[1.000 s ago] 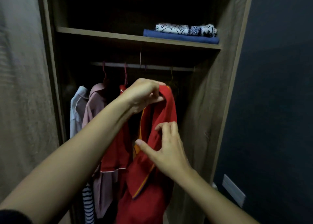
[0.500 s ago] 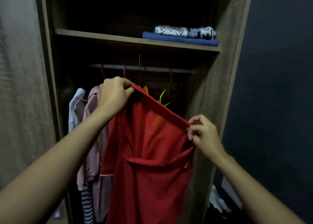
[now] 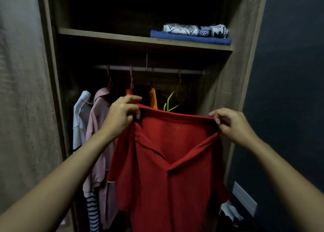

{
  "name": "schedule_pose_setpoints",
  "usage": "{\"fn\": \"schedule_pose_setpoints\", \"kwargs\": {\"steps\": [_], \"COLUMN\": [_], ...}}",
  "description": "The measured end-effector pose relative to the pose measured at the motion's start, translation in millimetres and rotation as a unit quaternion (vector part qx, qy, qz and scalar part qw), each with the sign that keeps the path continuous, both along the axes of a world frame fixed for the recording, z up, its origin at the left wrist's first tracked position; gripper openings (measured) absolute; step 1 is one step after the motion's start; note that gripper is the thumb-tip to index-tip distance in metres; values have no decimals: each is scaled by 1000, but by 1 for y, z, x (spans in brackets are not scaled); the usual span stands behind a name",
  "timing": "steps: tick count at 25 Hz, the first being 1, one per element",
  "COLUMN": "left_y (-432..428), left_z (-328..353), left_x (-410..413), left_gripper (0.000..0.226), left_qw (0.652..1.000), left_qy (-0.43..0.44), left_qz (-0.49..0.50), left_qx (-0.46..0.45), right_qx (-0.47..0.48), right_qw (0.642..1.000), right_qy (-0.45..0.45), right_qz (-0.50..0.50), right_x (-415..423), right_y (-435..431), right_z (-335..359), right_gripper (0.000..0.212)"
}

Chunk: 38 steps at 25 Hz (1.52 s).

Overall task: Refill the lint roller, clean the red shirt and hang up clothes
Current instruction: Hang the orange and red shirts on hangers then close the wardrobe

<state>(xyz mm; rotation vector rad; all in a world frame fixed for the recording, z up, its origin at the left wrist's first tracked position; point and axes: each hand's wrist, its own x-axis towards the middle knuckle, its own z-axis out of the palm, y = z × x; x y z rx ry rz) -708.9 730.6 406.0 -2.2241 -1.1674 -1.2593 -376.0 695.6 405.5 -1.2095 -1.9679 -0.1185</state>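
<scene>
Before wardrobe (image 3: 245,84): red shirt (image 3: 175,161) spread wide, collar folded, pinched by both hands.

Left hand (image 3: 122,114) and right hand (image 3: 231,124) pinch the red shirt (image 3: 168,170) by its shoulders, spread before the wardrobe rail (image 3: 157,69) and green hanger (image 3: 168,103).

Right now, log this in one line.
left hand: grips red shirt top edge | right hand: pinches same edge | shirt: unhung
</scene>
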Motion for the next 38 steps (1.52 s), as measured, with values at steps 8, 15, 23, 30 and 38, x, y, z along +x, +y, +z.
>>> {"fn": "schedule_pose_setpoints", "kwargs": {"steps": [8, 15, 23, 30, 38], "left_y": [16, 32, 122, 188, 202], "left_z": [-26, 3, 60, 42, 44], "left_x": [32, 67, 124, 145, 153], "left_gripper": [28, 23, 44, 57, 34], "left_qw": [985, 970, 979, 954, 915], "left_qy": [18, 54, -1, -1, -203], "left_qz": [42, -49, 15, 113, 95], "left_qx": [-168, -232, -202, -278, -336], "right_qx": [-169, -166, -224, -188, -182], "right_qw": [964, 953, 902, 902, 907], "right_qy": [-193, -213, -307, -326, -320], "right_qz": [-73, -135, -204, -211, -204], "right_x": [5, 28, 38, 42, 41], "right_y": [28, 68, 115, 121, 116], "right_z": [-15, 38, 35, 26, 27], "right_gripper": [41, 59, 46, 50, 50]}}
